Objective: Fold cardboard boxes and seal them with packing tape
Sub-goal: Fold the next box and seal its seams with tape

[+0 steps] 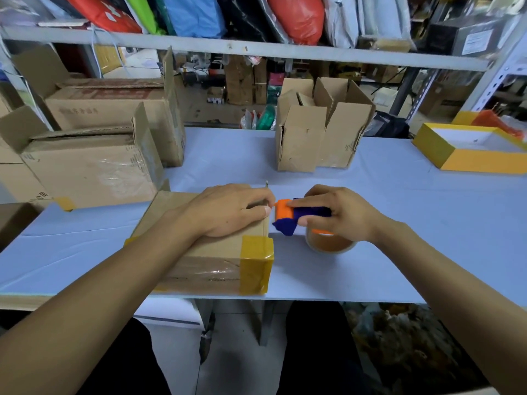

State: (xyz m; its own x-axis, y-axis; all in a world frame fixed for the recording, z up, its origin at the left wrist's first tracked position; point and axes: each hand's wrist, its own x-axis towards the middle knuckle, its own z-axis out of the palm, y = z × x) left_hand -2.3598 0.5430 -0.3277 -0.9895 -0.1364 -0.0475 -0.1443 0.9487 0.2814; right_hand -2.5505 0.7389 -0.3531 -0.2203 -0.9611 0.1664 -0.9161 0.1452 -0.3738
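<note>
Two hands working: left hand (228, 212) presses flat on cardboard box (199, 246), right hand (339, 215) fingers wrap tape dispenser (299, 216) touching the box's right edge, nearest.

A packing station in a stockroom or small warehouse is shown. A metal shelf rack (256, 49) at twelve o'clock is crammed with bagged goods (296, 18) in coloured plastic. Opened cardboard cartons (94, 163) are stacked at ten o'clock on a blue-covered work table (413, 223), and two unsealed small boxes (316, 135) are stood at one o'clock.
</note>
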